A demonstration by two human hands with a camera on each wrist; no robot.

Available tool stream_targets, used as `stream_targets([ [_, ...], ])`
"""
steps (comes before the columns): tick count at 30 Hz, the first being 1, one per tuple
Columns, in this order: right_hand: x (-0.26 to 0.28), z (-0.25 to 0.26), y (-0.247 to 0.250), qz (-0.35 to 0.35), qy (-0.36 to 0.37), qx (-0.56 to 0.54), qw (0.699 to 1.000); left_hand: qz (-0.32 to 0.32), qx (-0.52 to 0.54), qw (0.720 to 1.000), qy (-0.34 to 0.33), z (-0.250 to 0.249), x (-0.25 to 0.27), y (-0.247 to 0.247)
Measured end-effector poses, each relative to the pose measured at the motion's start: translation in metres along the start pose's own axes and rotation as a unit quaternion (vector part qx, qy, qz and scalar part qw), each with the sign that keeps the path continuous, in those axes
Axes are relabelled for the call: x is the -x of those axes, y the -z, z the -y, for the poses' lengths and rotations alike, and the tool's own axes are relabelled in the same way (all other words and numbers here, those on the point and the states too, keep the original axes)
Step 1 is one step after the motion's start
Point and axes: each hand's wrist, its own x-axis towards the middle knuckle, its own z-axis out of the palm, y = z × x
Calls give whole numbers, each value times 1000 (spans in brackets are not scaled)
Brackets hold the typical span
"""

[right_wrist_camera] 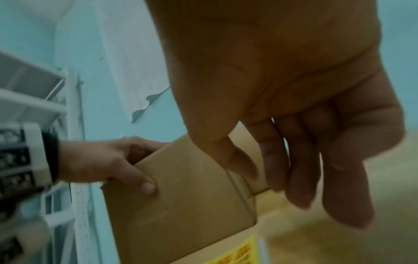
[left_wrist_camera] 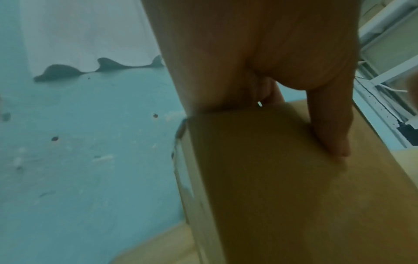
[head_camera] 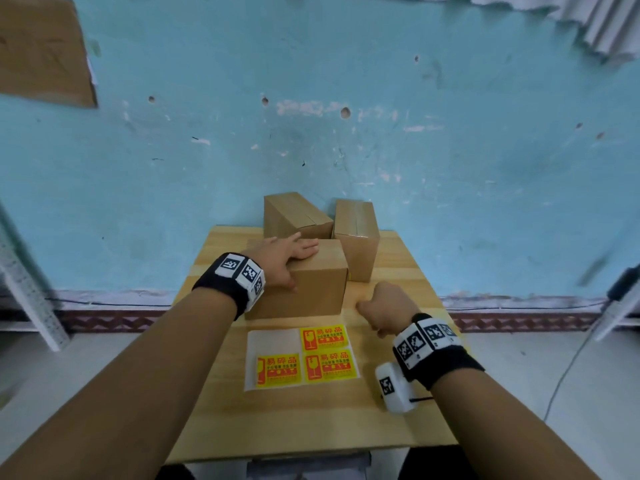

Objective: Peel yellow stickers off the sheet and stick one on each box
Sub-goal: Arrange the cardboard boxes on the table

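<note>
Three plain cardboard boxes stand on the wooden table [head_camera: 311, 420]. My left hand [head_camera: 284, 261] grips the near box [head_camera: 311, 292], fingers laid over its top and thumb on its front face; the left wrist view shows the thumb [left_wrist_camera: 328, 125] against the box [left_wrist_camera: 282, 178]. The right hand [head_camera: 381, 306] hovers right of that box, fingers loosely curled and holding nothing [right_wrist_camera: 294, 151]. In front lies the sticker sheet [head_camera: 301, 358] with three yellow stickers and a bare slot [head_camera: 273, 341] at its upper left. No sticker shows on any visible box face.
Behind the near box stand the back left box [head_camera: 298, 216] and the back right box [head_camera: 356, 244], close to the blue wall. White metal shelving [head_camera: 31, 299] stands at the left. A cable [head_camera: 568, 372] runs over the floor on the right.
</note>
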Motion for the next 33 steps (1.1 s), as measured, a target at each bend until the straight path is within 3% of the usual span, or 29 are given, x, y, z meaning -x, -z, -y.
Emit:
stream_targets([
  [5,14,11,-23,51,8,-21,998,-39,10,999,-11,1,7,-11],
  [11,26,8,-38,161,31,55,985,-88,46,995,10,4,3,-18],
  [21,22,-4,-36,136,26,21,990,-102,53,993,15,12,0,-22],
  [28,24,11,-37,164,22,86,983,-114,32,993,2,10,3,-22],
  [33,22,11,-38,165,17,71,984,-163,80,983,9,0,8,-21],
])
